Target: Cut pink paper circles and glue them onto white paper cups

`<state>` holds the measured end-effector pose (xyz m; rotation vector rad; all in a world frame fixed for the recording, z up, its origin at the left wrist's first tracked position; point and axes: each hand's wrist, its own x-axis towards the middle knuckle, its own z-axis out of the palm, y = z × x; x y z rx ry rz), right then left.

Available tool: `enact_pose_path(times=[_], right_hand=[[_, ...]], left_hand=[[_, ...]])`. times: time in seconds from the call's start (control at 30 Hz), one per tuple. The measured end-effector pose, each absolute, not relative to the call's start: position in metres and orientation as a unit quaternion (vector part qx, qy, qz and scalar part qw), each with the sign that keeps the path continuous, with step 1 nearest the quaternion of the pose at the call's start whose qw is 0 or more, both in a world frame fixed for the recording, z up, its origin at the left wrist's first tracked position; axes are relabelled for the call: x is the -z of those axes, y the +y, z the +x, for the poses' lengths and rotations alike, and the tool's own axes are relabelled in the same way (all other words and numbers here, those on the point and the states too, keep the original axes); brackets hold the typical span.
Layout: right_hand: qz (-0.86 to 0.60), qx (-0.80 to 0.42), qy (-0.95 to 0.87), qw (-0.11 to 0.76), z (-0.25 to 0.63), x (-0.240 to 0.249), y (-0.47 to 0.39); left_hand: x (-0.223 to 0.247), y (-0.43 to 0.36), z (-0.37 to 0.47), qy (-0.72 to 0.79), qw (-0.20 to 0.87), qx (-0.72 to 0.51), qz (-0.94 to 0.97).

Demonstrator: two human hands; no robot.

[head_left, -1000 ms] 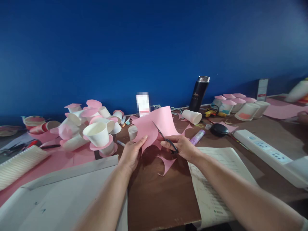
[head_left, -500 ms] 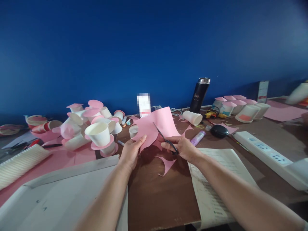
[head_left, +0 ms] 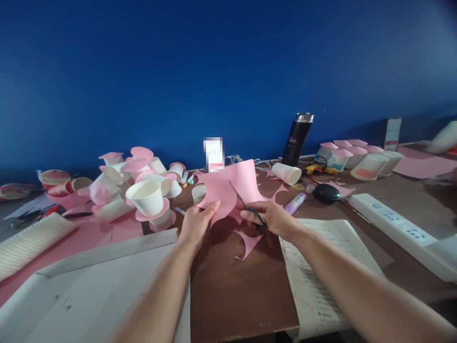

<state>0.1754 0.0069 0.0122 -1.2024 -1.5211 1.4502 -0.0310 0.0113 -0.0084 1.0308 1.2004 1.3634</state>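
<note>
Between the two hands, a curved pink sheet (head_left: 223, 188) stands above the worktop (head_left: 243, 295); the left hand (head_left: 194, 226) pinches its near edge, thumb on top, while the right hand (head_left: 273, 220) grips black scissors (head_left: 254, 213), blades against the paper.

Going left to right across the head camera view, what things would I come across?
Ribbed white stack, left hand, scissors, purple tube, black rounded object, white power strip.
</note>
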Motion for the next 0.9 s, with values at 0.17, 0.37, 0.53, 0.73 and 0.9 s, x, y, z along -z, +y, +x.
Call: enact_pose_path(times=[0.17, 0.37, 0.53, 0.73, 0.9], right_hand=[[-0.431, -0.579, -0.607, 0.333, 0.176, -0.019, 0.003], [-0.395, -0.603, -0.617, 0.315, 0.177, -0.017, 0.002], [-0.438, -0.572, -0.614, 0.323, 0.178, -0.013, 0.005], [-0.455, -0.559, -0.607, 0.335, 0.181, -0.01, 0.008], [-0.451, -0.555, -0.601, 0.356, 0.18, -0.014, 0.007]], left_hand=[[0.017, 0.016, -0.035, 0.519, 0.491, -0.56, 0.419], [0.023, 0.021, -0.04, 0.537, 0.466, -0.565, 0.418], [0.018, 0.018, -0.038, 0.539, 0.455, -0.564, 0.43], [0.007, 0.011, -0.034, 0.522, 0.463, -0.565, 0.44], [0.001, 0.007, -0.033, 0.516, 0.456, -0.544, 0.479]])
